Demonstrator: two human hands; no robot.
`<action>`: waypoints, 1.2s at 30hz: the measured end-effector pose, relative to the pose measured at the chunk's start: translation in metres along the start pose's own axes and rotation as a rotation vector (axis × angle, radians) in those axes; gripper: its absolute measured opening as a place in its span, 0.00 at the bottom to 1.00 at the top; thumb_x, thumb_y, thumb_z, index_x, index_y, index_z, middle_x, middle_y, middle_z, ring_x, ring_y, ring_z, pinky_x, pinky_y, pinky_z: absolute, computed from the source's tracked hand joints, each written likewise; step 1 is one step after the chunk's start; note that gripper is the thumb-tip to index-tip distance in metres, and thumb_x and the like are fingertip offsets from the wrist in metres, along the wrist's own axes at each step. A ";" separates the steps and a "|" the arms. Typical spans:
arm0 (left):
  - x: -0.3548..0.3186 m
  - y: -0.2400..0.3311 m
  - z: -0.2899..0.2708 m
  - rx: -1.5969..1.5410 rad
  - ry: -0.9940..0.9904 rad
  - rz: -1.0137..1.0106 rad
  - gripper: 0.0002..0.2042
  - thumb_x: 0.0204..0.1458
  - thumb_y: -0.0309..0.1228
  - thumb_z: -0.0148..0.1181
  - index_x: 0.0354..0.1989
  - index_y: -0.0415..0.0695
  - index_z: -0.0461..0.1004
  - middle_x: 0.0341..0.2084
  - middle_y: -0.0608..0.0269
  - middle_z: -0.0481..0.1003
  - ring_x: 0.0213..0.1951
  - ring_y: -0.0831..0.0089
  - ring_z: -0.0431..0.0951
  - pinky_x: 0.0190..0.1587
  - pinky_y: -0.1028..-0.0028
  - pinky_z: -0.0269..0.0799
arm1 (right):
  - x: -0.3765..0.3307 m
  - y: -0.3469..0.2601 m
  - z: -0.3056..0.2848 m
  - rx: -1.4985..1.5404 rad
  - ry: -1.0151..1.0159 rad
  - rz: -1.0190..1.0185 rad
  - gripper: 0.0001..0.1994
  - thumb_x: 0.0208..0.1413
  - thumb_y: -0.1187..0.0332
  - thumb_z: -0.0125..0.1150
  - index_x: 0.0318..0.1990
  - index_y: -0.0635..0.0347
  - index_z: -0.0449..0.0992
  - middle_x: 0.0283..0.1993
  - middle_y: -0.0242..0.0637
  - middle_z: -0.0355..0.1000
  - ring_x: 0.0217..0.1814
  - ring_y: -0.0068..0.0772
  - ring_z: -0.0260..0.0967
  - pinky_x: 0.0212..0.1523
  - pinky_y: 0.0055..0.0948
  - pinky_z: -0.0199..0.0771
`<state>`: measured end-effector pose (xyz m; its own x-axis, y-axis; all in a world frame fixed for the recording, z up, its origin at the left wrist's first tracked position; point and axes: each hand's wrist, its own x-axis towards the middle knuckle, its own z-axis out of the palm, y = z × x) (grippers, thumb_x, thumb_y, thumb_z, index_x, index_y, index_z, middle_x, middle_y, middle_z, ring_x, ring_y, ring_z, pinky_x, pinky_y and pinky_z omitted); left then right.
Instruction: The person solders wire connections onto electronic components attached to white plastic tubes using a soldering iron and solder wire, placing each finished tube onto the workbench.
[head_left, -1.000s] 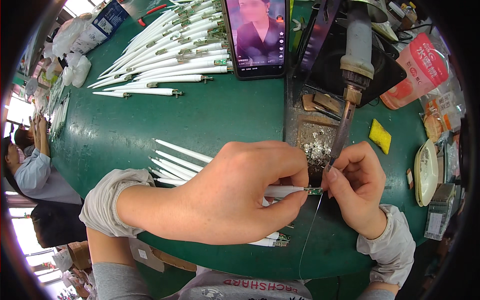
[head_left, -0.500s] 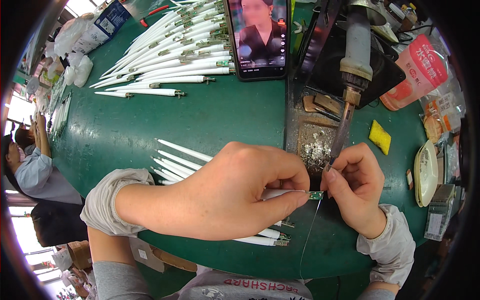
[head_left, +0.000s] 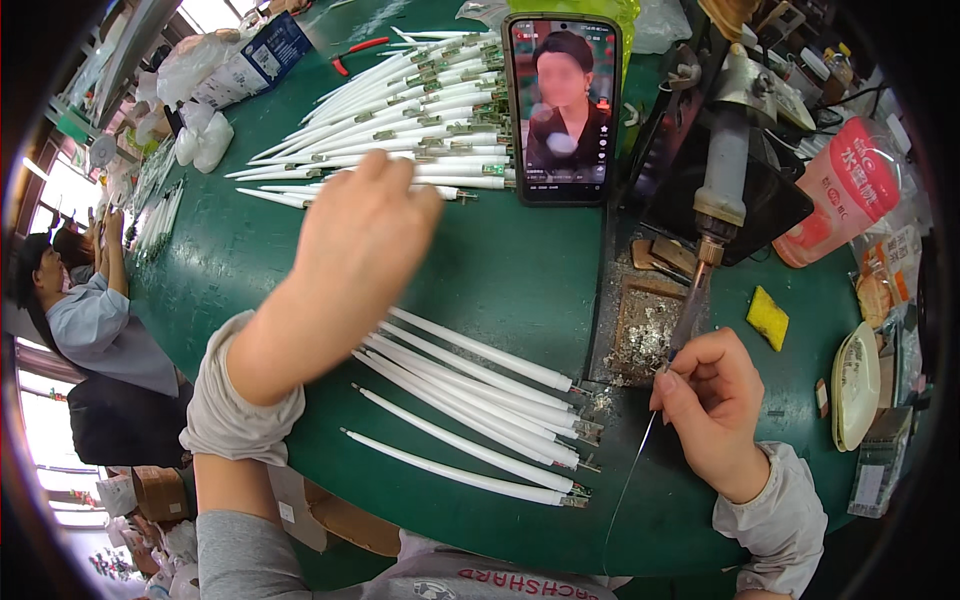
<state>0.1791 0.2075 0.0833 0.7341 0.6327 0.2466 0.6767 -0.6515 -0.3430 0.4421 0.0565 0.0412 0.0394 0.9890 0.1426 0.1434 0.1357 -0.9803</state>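
My left hand (head_left: 365, 230) is over the near edge of the far pile of white pen-shaped sticks (head_left: 420, 145), which carry small green circuit boards at their right ends. Motion blurs its fingers, and I cannot make out whether it holds one of the sticks there. My right hand (head_left: 712, 410) pinches a thin solder wire (head_left: 632, 470) that trails down toward the table's near edge. Just above those fingertips, the tip of a soldering iron (head_left: 690, 310) points down from its mount. Between my hands lies a nearer fan of white sticks (head_left: 480, 348), board ends to the right.
A phone (head_left: 565, 110) stands upright beside the far pile. Under the iron sits a tray with solder bits (head_left: 640, 335). To the right are a yellow sponge (head_left: 767, 318), a pink pouch (head_left: 840, 190) and a pale dish (head_left: 853, 390). Another person (head_left: 90, 320) sits at far left.
My left hand has left the right hand's side with the stick it held and moved up and left to the far pile. The right hand stays by the iron tip with the wire.
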 end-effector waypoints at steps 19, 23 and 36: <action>0.005 0.075 -0.045 -1.173 -0.235 0.296 0.11 0.45 0.23 0.61 0.37 0.38 0.69 0.29 0.56 0.69 0.30 0.59 0.73 0.30 0.67 0.71 | -0.004 -0.031 -0.001 0.177 -0.146 0.241 0.10 0.49 0.80 0.61 0.40 0.67 0.72 0.32 0.31 0.72 0.31 0.13 0.67 0.26 0.13 0.69; 0.011 0.075 -0.038 -1.474 -0.468 0.133 0.08 0.49 0.25 0.62 0.37 0.37 0.73 0.30 0.60 0.72 0.30 0.70 0.73 0.29 0.73 0.70 | -0.005 -0.029 -0.005 0.173 -0.161 0.252 0.08 0.50 0.80 0.61 0.38 0.68 0.72 0.33 0.32 0.72 0.32 0.14 0.68 0.27 0.13 0.70; 0.012 0.080 -0.040 -1.698 -0.668 -0.117 0.05 0.51 0.24 0.61 0.34 0.37 0.73 0.28 0.68 0.72 0.30 0.86 0.68 0.26 0.83 0.64 | -0.003 -0.033 -0.001 0.183 -0.131 0.220 0.09 0.52 0.78 0.60 0.40 0.68 0.70 0.32 0.34 0.71 0.31 0.16 0.69 0.30 0.14 0.71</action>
<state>0.2438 0.1463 0.0955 0.8294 0.4659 -0.3083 0.3477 0.0014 0.9376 0.4386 0.0490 0.0736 -0.0795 0.9934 -0.0826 -0.0350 -0.0856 -0.9957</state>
